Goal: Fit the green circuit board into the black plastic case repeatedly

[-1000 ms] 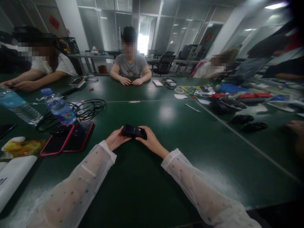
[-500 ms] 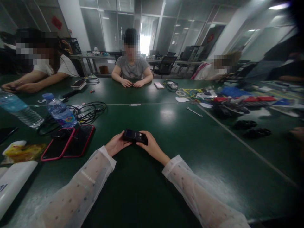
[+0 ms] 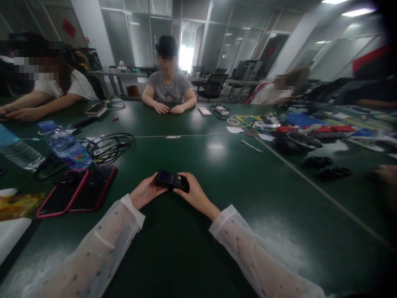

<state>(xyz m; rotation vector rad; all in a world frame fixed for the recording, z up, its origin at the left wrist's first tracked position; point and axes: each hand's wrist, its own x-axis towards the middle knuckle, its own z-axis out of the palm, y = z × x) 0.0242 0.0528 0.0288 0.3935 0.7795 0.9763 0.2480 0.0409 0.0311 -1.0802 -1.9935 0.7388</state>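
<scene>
Between my two hands is a small black box-shaped electronic device (image 3: 170, 179), with a dark screen and a few small light marks on its top face. My left hand (image 3: 146, 190) grips its left end, thumb at the near edge. On the right end, my right hand (image 3: 192, 191) is closed with fingers over the far side and thumb at the near side. The device is over the green table (image 3: 186, 240); whether it rests on the surface I cannot tell. Its exact kind is not clear.
Two red-edged phones (image 3: 93, 190), a water bottle (image 3: 66, 145) and coiled black cables (image 3: 113, 149) lie to the left. A wrench (image 3: 251, 146) is ahead right, near a heap of cables and tools (image 3: 310, 128). A person (image 3: 169, 87) sits opposite; others sit at the sides.
The whole view has shifted slightly, so things on the table appear further left. Both hands keep their hold on the black device, whose top face shows a little more.
</scene>
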